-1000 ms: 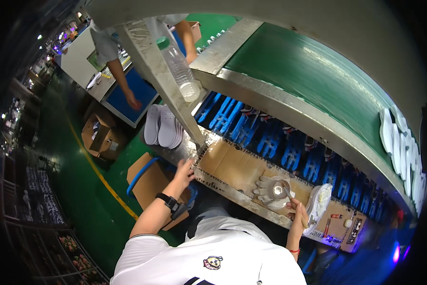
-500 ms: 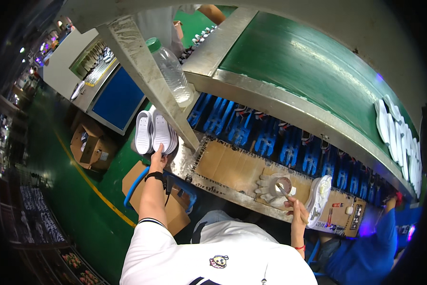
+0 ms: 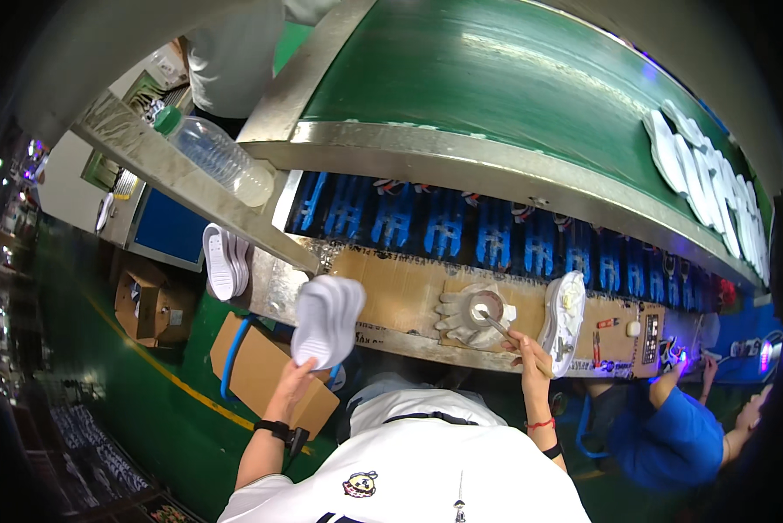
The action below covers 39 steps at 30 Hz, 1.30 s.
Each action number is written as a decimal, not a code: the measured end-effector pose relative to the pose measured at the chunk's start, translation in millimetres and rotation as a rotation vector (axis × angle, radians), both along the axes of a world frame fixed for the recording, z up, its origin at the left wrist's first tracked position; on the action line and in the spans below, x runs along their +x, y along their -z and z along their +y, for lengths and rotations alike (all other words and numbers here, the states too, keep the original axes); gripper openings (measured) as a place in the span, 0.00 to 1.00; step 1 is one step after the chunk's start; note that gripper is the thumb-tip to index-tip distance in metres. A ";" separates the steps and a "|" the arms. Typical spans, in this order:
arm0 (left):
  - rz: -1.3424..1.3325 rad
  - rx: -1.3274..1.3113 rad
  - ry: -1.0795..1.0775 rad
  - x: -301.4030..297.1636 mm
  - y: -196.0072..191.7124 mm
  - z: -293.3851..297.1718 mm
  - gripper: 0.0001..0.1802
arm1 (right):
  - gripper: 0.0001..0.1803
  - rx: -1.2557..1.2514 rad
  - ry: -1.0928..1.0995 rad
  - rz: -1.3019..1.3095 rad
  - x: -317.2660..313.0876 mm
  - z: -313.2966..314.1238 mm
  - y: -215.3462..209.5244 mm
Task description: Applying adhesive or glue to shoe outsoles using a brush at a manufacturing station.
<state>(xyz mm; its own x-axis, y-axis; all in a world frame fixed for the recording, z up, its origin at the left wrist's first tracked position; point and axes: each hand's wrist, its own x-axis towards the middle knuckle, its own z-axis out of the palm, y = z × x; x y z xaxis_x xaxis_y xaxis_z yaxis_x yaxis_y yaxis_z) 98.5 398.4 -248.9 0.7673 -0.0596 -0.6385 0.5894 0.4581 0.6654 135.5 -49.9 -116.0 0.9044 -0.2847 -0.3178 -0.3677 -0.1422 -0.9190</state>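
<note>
The left hand (image 3: 294,376) gripped a pair of white soles (image 3: 327,318) by their near end, lifted just above the bench's (image 3: 409,301) left edge; held so low, they could have slipped and dropped to the floor. To the right, the right hand (image 3: 525,351) pinched a brush (image 3: 496,325) dipping into a small pot (image 3: 483,307); a careless stroke might have tipped it onto the glove (image 3: 455,312) beneath.
</note>
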 end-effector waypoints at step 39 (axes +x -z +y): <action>-0.128 0.325 0.434 133.7 -72.5 -157.8 0.18 | 0.12 -0.149 -0.115 -0.044 20.6 -17.7 63.5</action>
